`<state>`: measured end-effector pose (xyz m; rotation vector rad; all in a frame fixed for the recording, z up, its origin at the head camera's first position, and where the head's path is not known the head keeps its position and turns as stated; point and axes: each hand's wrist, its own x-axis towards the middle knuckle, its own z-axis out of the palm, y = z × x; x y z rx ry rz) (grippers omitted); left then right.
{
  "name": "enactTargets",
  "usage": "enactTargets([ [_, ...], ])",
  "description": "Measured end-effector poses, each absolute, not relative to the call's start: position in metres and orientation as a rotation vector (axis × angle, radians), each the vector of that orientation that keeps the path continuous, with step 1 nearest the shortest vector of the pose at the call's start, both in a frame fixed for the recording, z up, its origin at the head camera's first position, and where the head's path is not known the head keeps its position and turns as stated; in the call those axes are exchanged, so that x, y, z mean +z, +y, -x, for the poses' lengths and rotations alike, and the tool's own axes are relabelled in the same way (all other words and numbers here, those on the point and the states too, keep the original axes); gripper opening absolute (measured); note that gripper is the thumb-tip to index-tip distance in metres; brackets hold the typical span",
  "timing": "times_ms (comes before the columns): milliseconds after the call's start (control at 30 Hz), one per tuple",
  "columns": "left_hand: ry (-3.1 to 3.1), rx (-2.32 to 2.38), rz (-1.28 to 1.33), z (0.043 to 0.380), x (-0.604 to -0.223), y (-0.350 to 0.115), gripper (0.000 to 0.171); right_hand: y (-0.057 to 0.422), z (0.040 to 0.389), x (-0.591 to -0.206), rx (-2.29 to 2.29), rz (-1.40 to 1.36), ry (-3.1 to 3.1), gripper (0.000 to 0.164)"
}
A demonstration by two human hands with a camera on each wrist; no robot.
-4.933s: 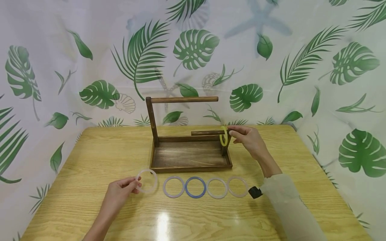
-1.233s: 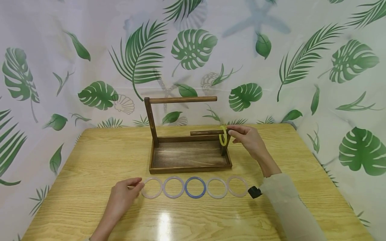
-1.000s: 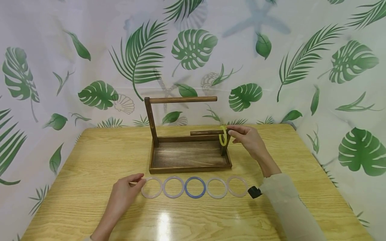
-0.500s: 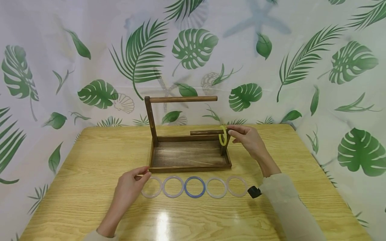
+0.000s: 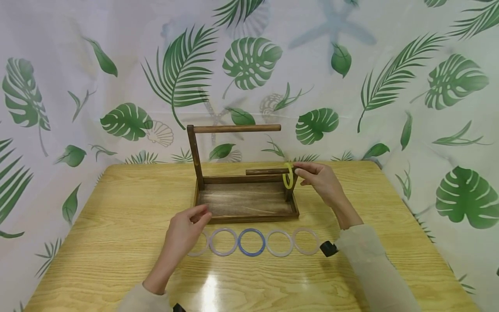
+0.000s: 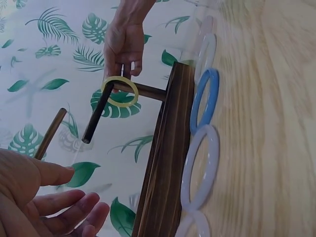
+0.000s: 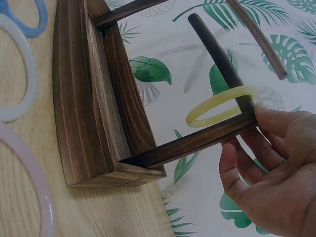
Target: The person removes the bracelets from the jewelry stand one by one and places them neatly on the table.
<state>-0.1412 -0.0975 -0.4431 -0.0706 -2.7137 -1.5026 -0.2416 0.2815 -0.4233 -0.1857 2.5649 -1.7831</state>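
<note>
A dark wooden rack (image 5: 249,219) with a tray base stands mid-table, one bar above the other. On its lower bar (image 5: 263,172) hangs a yellow ring (image 7: 212,120), near the right post. My right hand (image 5: 323,180) pinches the top of that post, the thumb at its end in the right wrist view. My left hand (image 5: 183,232), holding nothing, hovers by the tray's front left corner with fingers loosely bent. It partly covers the leftmost pale ring (image 5: 198,255). Beside that ring lie a lavender ring (image 5: 223,255) and a blue ring (image 5: 251,255).
Farther right in the same row lie a white ring (image 5: 279,255) and a pale pink ring (image 5: 306,254). The rack's upper bar (image 5: 238,128) juts right from the tall left post. A leaf-print cloth (image 5: 249,99) hangs behind the wooden table (image 5: 117,208).
My left hand has laid the pale ring down at the row's left end, let go, and moved right and up toward the tray. My right hand and the yellow ring have stayed put.
</note>
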Motion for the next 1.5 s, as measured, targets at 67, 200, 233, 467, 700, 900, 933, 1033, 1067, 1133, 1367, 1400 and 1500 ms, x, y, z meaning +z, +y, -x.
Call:
enactTargets([
  [67, -2.695, -1.517, 0.094, 0.143, -0.442, -0.092, 0.035, 0.282, 0.242, -0.424, -1.782, 0.185, 2.565, 0.043],
  [200, -2.661, -1.542, 0.139, 0.148, -0.441, -0.082, 0.033, 0.282, 0.241, -0.425, -1.778, 0.188, 2.569, 0.043],
  [233, -2.655, -1.544, 0.150, 0.149, -0.440, -0.080, 0.033, 0.282, 0.242, -0.425, -1.782, 0.191, 2.568, 0.043],
  [467, -2.630, -1.567, 0.200, 0.154, -0.436, -0.065, 0.032, 0.282, 0.242, -0.424, -1.792, 0.202, 2.571, 0.044],
  [700, -2.660, -1.545, 0.229, 0.159, -0.432, -0.051, 0.031, 0.282, 0.242, -0.424, -1.792, 0.203, 2.573, 0.043],
  [900, -2.647, -1.564, 0.251, 0.163, -0.429, -0.036, 0.031, 0.282, 0.241, -0.424, -1.791, 0.199, 2.570, 0.045],
  [933, -2.642, -1.566, 0.257, 0.164, -0.429, -0.033, 0.031, 0.282, 0.241, -0.424, -1.791, 0.198, 2.569, 0.045],
  [1033, -2.636, -1.566, 0.270, 0.167, -0.430, -0.026, 0.030, 0.282, 0.242, -0.424, -1.786, 0.198, 2.570, 0.045],
  [1067, -2.638, -1.557, 0.275, 0.168, -0.430, -0.024, 0.030, 0.282, 0.242, -0.424, -1.784, 0.199, 2.571, 0.045],
  [1133, -2.638, -1.552, 0.283, 0.169, -0.430, -0.019, 0.030, 0.282, 0.242, -0.424, -1.783, 0.202, 2.570, 0.044],
  [1367, -2.639, -1.557, 0.338, 0.173, -0.427, -0.005, 0.031, 0.282, 0.242, -0.424, -1.797, 0.207, 2.562, 0.044],
  [1400, -2.639, -1.556, 0.341, 0.174, -0.427, -0.003, 0.031, 0.282, 0.242, -0.424, -1.798, 0.206, 2.561, 0.044],
  [1500, -2.631, -1.572, 0.342, 0.176, -0.428, 0.003, 0.031, 0.282, 0.241, -0.424, -1.803, 0.203, 2.556, 0.044],
])
